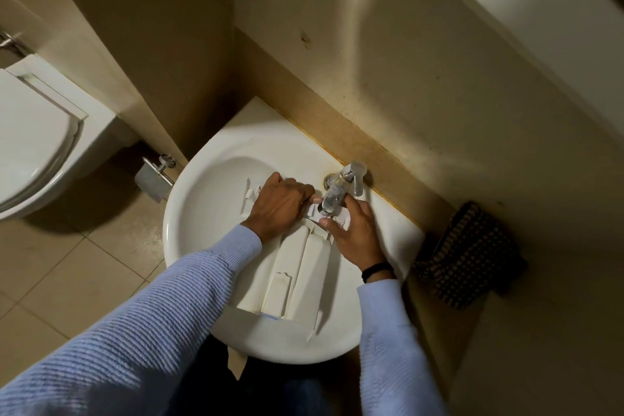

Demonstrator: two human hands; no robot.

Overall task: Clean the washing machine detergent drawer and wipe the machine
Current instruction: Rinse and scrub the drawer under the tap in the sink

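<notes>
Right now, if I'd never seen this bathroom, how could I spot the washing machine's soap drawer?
Find the round white sink beside the toilet. In its bowl lies the detergent drawer, its far end under the silver tap, held there by the left hand and right hand. It is the only long cream plastic tray with channels; the rest is smooth porcelain.

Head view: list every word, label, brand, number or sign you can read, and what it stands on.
None can be read.
On the detergent drawer: faint marks at its far end under the tap, too blurred to read.
On the sink, toilet, checked cloth: no lettering visible.
</notes>
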